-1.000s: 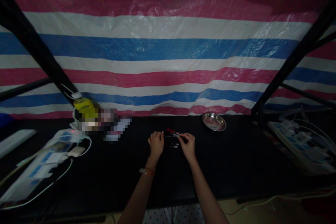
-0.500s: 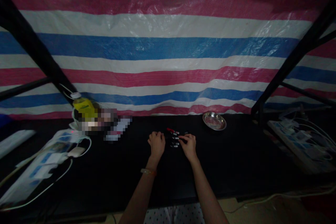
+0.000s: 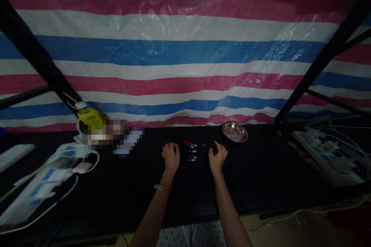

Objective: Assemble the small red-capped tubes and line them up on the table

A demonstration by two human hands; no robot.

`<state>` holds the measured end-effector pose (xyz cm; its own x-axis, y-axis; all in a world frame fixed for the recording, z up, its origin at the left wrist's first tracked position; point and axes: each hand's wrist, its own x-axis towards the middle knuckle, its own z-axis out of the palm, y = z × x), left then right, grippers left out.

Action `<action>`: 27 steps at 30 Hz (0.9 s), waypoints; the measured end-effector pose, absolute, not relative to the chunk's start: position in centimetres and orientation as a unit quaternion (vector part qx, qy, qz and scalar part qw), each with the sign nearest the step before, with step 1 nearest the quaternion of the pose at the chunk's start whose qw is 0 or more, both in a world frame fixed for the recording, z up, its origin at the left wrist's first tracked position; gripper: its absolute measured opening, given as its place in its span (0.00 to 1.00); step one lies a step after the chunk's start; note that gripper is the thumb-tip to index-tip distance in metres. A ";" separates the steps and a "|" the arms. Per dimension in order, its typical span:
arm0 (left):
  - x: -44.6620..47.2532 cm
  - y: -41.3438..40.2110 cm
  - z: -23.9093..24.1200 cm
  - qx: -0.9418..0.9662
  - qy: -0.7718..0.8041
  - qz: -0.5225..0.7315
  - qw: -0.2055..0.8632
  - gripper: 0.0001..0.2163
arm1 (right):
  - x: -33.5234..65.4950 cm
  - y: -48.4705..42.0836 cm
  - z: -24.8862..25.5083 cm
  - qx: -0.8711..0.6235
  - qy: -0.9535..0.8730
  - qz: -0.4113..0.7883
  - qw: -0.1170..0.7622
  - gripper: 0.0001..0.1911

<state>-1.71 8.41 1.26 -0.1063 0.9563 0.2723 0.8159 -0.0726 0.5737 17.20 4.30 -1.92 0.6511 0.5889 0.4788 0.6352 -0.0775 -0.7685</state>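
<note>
Several slim dark pens or markers lie in a loose column between my hands, with silvery markings; one is near the column's front. At its back lies a red marker. My left hand rests left of them, palm down, its fingers loosely bent and apart, with nothing visible in it. To their right is my right hand, thumb and forefinger spread. A small thin red piece lies by its thumb tip, too small to name. Dark bodies fade into the black table.
A shiny round metal dish stands behind my right hand. Power strips with plugs and cables lie at the left and right. A yellow bottle and a blurred pale item are at the back left.
My right hand has let go of a dark marker and moved right, its fingers parting. My left hand has drawn slightly away from the markers. The camera has shifted a little.
</note>
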 end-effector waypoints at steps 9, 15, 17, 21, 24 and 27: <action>-1.4 7.6 1.9 0.700 0.618 0.347 0.086 0.10 | 16.5 4.5 -2.6 -0.717 -0.559 0.021 0.417 0.19; -1.4 7.7 1.6 0.712 0.608 0.345 0.069 0.10 | 16.1 4.8 -2.4 -0.707 -0.589 0.014 0.392 0.15; -1.4 7.8 1.5 0.712 0.607 0.346 0.065 0.10 | 16.0 4.8 -2.2 -0.704 -0.592 0.017 0.391 0.13; -1.4 7.7 1.5 0.715 0.603 0.349 0.062 0.11 | 15.9 4.7 -1.8 -0.694 -0.595 0.026 0.404 0.12; -1.4 7.6 1.6 0.715 0.603 0.349 0.061 0.10 | 16.0 4.5 -1.7 -0.685 -0.598 0.029 0.415 0.13; -1.4 7.3 1.7 0.715 0.602 0.349 0.065 0.10 | 16.2 4.5 -1.7 -0.679 -0.599 0.031 0.424 0.14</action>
